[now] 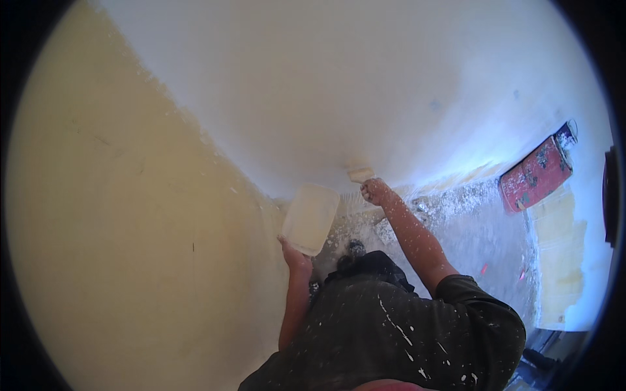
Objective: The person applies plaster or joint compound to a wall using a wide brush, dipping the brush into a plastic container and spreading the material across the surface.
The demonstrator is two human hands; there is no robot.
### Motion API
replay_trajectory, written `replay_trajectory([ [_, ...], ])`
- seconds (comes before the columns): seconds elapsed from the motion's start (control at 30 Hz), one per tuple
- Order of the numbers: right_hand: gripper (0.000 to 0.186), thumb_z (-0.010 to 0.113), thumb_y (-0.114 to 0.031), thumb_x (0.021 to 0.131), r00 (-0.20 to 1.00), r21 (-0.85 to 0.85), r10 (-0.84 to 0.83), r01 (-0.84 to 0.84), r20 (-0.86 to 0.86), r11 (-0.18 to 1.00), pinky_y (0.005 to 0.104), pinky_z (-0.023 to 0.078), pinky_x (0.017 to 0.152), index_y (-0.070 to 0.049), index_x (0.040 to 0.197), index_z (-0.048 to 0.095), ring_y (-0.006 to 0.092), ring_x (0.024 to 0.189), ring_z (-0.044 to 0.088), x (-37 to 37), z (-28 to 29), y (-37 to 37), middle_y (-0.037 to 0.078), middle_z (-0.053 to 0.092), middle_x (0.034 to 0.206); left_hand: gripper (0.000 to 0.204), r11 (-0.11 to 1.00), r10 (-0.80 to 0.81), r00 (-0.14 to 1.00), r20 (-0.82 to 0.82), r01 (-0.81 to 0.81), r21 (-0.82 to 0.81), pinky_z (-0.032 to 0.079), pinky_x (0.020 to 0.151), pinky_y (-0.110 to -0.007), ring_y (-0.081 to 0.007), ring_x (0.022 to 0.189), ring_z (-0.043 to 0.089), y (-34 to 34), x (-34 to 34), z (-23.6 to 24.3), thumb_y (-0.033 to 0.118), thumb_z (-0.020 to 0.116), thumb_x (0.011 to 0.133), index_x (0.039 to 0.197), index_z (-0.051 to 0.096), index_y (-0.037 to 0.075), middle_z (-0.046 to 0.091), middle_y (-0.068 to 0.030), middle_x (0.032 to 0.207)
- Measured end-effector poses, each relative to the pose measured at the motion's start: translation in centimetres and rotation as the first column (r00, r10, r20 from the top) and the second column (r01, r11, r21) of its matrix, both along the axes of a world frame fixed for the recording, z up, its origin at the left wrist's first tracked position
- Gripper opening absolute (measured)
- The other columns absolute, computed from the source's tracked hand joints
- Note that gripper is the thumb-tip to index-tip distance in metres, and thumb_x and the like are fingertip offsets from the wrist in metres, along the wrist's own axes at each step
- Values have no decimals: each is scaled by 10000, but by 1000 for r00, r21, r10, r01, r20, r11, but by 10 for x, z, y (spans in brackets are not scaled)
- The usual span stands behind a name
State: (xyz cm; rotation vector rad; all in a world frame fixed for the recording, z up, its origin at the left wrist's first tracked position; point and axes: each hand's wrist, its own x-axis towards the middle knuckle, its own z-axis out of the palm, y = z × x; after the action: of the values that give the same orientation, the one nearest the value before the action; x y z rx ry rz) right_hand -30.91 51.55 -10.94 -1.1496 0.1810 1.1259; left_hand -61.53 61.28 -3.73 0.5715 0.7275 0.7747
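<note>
My right hand [375,191] is closed round the handle of a wide, pale paintbrush [360,174], whose head is against or very near the white-painted wall [306,98]. A pale, rectangular, shallow paint tray [312,215] with rounded corners is gripped at its lower edge by my left hand [297,256]. The tray is tilted beside the corner where the white wall meets a yellowish wall [150,234]. Its inside looks whitish, and I cannot make out how much paint is in it. White specks dot my right forearm.
A red drum [536,174] with worn patches stands by the wall at the right, with a dark container [566,135] at its end. The grey floor [476,241] is spattered white. Dark, unclear items [548,358] lie at the lower right.
</note>
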Motion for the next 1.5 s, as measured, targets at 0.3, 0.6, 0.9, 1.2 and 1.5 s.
replay_trajectory([
  [0.3,71,478,-62,880,958,268,-79,3,276,963,201,320,396,-2,857,509,79,538,421,-46,186,19,34,495,735,616,997,-71,998,-1,71,-19,290,1084,-420,-276,1290,361,9,0,-23,513,200,967,1386,309,75,372,-108,1401],
  [0.6,336,501,-140,913,854,455,-191,-59,484,888,169,296,361,-18,1218,429,48,478,390,-91,287,-18,17,501,778,627,990,-137,990,44,138,-19,299,1076,-416,-272,1270,388,23,13,-42,519,204,964,1372,334,62,404,-122,1375],
  [0.9,353,498,-145,913,931,343,-142,20,336,939,177,283,362,-53,1244,421,40,479,395,-69,194,-26,0,491,749,649,986,-157,987,14,156,52,288,1074,-429,-309,1281,369,13,31,-16,535,204,958,1379,308,52,379,-141,1391],
  [1.2,256,493,-146,897,959,331,-157,73,235,941,183,276,351,-71,1137,446,53,468,383,-60,201,-37,-4,485,739,611,997,-52,999,-2,52,54,327,1055,-431,-311,1258,399,-3,38,18,483,215,975,1361,318,20,402,-160,1366],
  [1.5,375,530,-119,877,966,390,-233,172,115,905,198,284,337,-39,1222,404,81,465,412,-56,173,-32,35,516,771,650,993,-87,995,-43,90,72,320,1051,-418,-297,1261,393,3,35,2,539,218,956,1373,314,49,394,-142,1377],
])
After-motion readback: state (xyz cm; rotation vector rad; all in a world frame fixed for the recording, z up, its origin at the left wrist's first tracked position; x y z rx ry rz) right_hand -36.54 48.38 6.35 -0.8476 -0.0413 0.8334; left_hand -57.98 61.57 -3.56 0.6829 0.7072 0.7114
